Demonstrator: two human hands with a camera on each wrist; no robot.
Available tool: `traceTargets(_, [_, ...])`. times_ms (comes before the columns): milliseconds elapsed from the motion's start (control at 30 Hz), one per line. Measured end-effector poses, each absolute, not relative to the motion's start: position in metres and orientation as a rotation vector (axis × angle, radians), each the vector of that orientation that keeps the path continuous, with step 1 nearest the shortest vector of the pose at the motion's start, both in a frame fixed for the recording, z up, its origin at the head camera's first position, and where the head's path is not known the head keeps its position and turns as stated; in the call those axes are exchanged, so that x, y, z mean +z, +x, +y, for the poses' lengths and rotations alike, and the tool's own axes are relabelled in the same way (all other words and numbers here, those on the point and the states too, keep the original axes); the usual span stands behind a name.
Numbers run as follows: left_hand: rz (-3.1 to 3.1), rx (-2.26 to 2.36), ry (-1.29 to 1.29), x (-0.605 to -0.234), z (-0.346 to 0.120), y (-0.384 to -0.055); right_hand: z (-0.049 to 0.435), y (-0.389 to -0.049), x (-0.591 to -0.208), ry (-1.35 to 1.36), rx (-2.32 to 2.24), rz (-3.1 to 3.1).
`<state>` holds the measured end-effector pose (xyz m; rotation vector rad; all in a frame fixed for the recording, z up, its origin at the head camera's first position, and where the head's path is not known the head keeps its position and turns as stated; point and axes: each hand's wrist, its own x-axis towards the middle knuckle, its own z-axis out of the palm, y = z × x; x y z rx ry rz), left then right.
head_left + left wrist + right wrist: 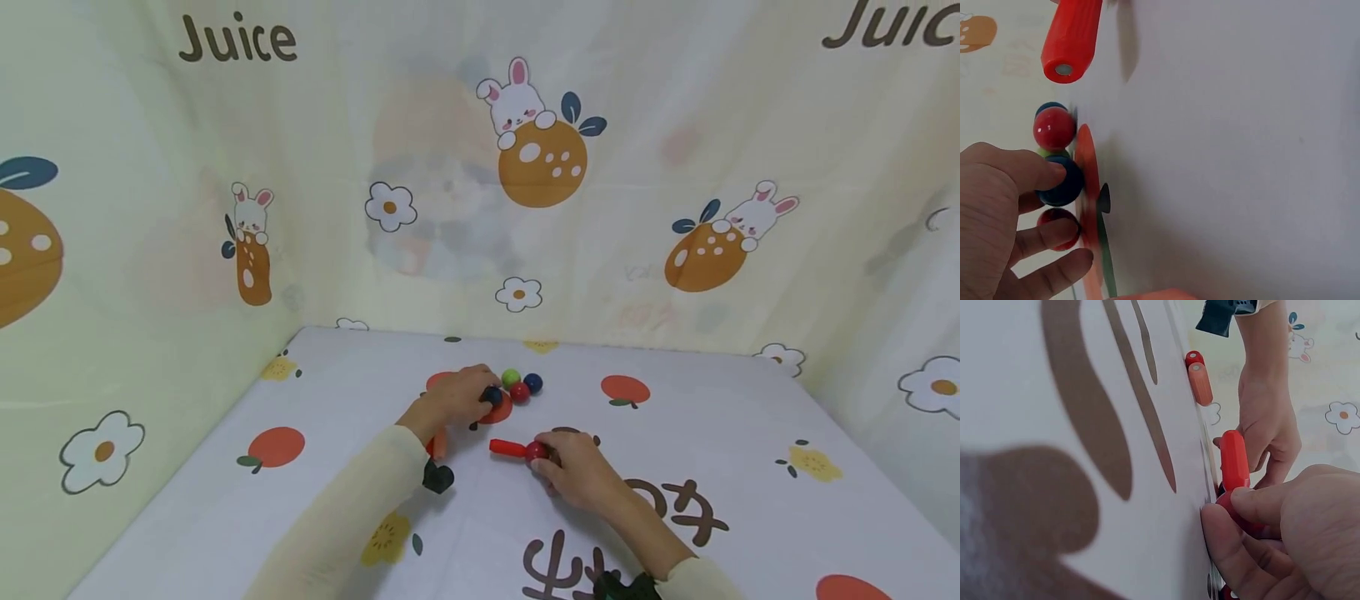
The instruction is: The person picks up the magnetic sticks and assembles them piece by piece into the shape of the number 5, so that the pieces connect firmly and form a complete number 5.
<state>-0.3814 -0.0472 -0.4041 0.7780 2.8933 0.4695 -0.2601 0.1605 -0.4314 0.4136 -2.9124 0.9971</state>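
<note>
My left hand (459, 395) pinches a dark blue ball (1062, 181) between thumb and fingers, low over the table. Beyond it sit a green ball (511, 378), a red ball (519, 392) and another dark blue ball (533, 383), close together. The left wrist view shows a further red ball (1059, 229) partly behind my left fingers. Nearer and to the right, my right hand (576, 468) grips a dark red ball (536, 452) with thumb and fingertips. A red stick (507, 448) juts leftward from that ball; their joint is partly hidden.
Below my left wrist lie an orange stick (1200, 384) and a red stick (1194, 357), side by side. A fruit-print cloth (337, 400) covers the table. Printed curtains (450, 167) stand behind and at both sides.
</note>
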Motion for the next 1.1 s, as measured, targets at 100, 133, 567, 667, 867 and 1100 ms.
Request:
traceTargets(100, [2.888, 0.477, 0.785, -0.405, -0.048, -0.383, 0.16, -0.26, -0.431, 0.408, 0.987, -2.914])
traceTargets(133, [2.884, 0.485, 0.792, -0.406, -0.048, -0.383, 0.16, -0.26, -0.431, 0.404, 0.988, -2.915])
traceTargets(567, [2.859, 0.618, 0.835, -0.409, -0.051, -0.384, 0.158, -0.259, -0.429, 0.387, 1.015, -2.937])
traceTargets(667, [2.859, 0.619, 0.819, -0.411, -0.051, -0.383, 0.157, -0.259, -0.429, 0.388, 1.015, -2.935])
traceTargets(867, [2.852, 0.693, 0.796, -0.417, -0.056, -0.382, 0.158, -0.259, -0.432, 0.398, 1.054, -2.93])
traceTargets(1100, [2.81, 0.823, 0.816, -0.417, -0.064, -0.374, 0.158, -0.259, -0.432, 0.387, 1.057, -2.922])
